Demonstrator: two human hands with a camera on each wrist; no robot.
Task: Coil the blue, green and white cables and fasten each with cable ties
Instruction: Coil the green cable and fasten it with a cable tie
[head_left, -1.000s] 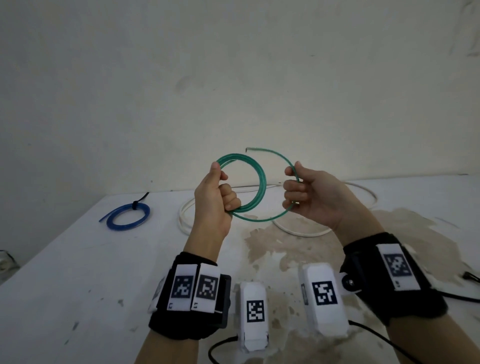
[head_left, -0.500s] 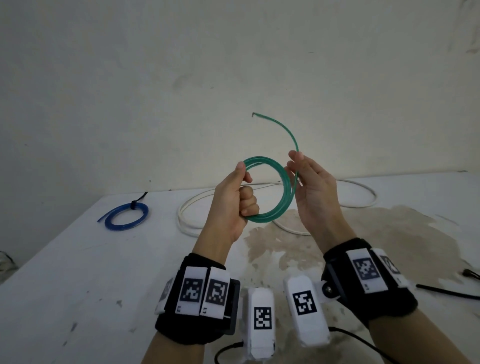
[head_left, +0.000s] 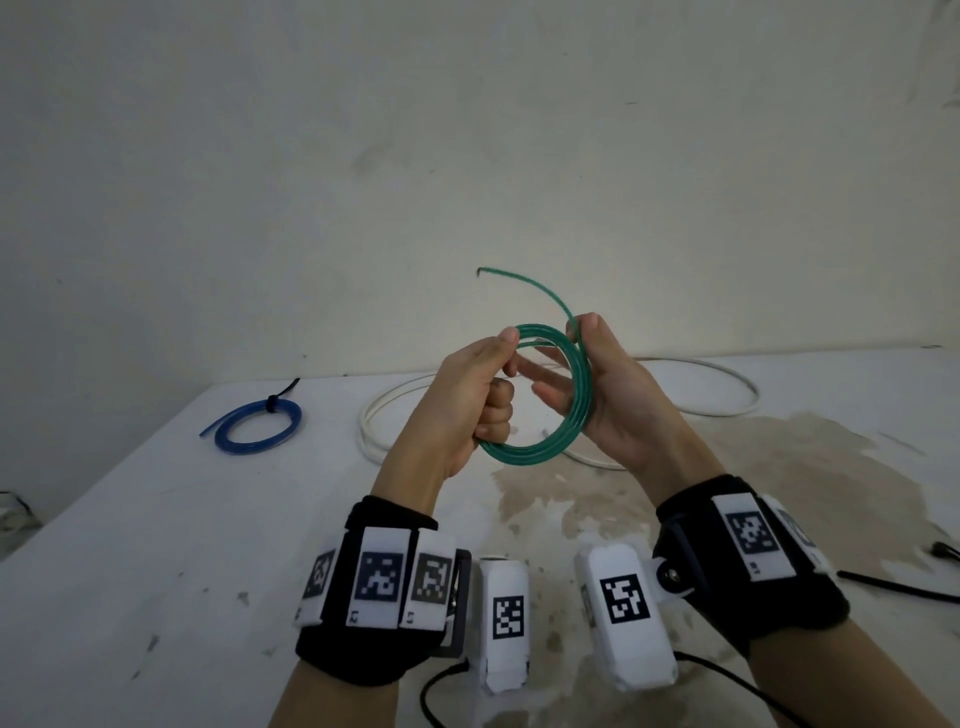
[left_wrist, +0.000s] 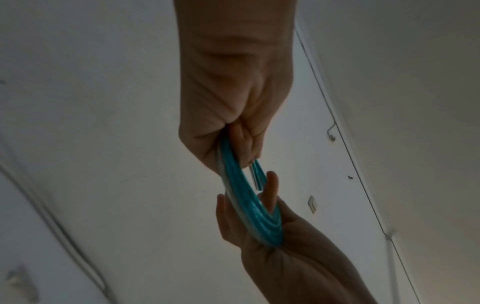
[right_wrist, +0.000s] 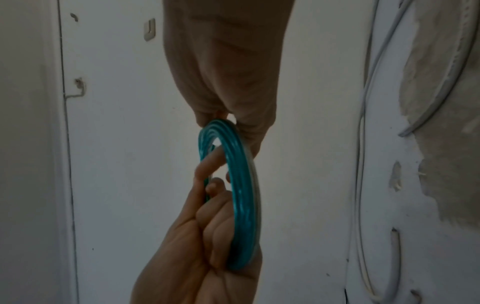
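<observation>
While the blue cable (head_left: 258, 427) lies coiled and tied near the surface's (head_left: 130, 561) far left corner, both hands grip the green cable (head_left: 524, 451), nearly coiled, untied; the white cable (head_left: 737, 384) sprawls behind.

Green cable (head_left: 574, 395) partly hidden inside left hand (head_left: 457, 410).

Black wristbands (head_left: 374, 597) bearing white tags printed with black square codes are worn on both forearms; white camera housings (head_left: 626, 613) with black cables are attached.
</observation>
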